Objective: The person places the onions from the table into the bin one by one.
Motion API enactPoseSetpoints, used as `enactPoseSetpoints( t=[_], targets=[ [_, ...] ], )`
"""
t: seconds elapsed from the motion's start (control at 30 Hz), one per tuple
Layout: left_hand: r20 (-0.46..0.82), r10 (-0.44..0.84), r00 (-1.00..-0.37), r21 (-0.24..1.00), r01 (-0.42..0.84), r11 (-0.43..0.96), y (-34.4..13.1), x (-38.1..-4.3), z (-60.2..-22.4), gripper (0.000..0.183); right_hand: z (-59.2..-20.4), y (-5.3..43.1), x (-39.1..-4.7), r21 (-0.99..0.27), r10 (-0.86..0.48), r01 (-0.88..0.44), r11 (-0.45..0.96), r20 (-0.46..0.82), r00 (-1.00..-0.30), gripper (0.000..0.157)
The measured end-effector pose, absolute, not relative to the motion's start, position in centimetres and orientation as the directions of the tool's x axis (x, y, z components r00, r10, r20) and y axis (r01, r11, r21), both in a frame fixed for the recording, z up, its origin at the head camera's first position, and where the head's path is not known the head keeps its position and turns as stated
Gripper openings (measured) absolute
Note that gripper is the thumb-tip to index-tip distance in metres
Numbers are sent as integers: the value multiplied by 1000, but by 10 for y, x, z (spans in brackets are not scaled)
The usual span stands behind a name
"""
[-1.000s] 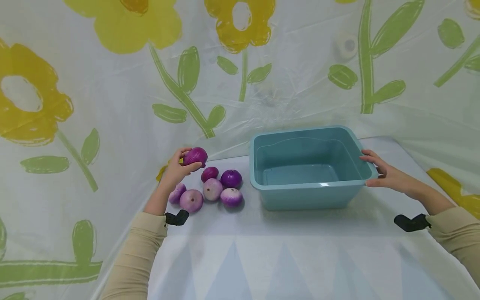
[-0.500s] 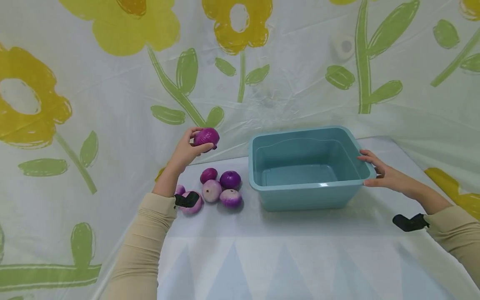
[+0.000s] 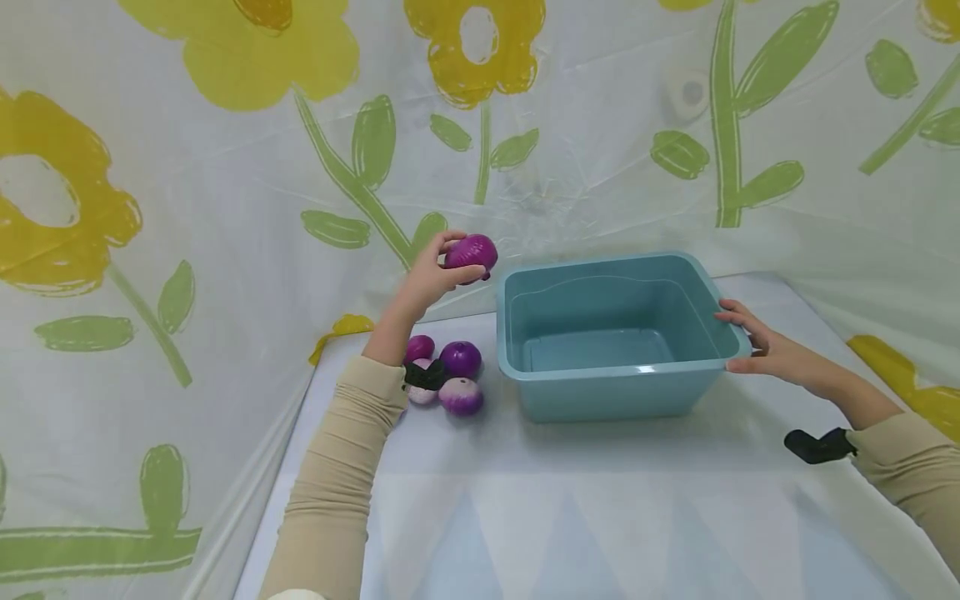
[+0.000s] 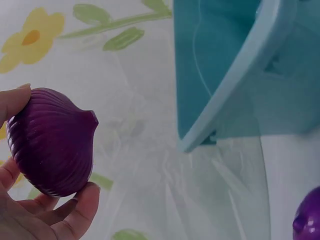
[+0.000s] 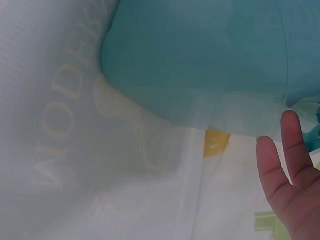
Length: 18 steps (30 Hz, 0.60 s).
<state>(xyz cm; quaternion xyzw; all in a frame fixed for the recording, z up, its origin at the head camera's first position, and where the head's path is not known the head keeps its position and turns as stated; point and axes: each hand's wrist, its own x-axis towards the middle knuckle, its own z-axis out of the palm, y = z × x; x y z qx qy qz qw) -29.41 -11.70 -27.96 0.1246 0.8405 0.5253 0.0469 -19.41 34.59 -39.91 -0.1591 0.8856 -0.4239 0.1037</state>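
In the head view my left hand (image 3: 438,271) holds a red onion (image 3: 472,252) in the air, just left of the blue-green basin (image 3: 600,400). The left wrist view shows thumb and fingers around this onion (image 4: 52,142), its pointed tip toward the basin (image 4: 235,75). My right hand (image 3: 768,350) rests at the basin's right front corner, fingers extended against the rim. In the right wrist view two fairly straight fingers of this hand (image 5: 295,180) stand beside the basin's outer wall (image 5: 210,60); the thumb is out of that view.
Several onions lie on the white table left of the basin, among them a purple one (image 3: 461,359) and a paler one (image 3: 461,397). My left forearm and its black wrist mount (image 3: 425,375) cover part of them. A flower-print sheet (image 3: 585,167) hangs behind.
My left hand has lifted the red onion from above the pile and carried it right and up to near the basin's left rim. The right hand has stayed at the basin's corner.
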Motion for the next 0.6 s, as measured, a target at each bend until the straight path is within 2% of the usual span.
enactPoseSetpoints(
  t=[0.6],
  targets=[
    [-92,391,-916,898,94,430,-32,-311,-303,61,-401,347,-195,-794,-369,-181,581,-58,-928,75]
  ],
)
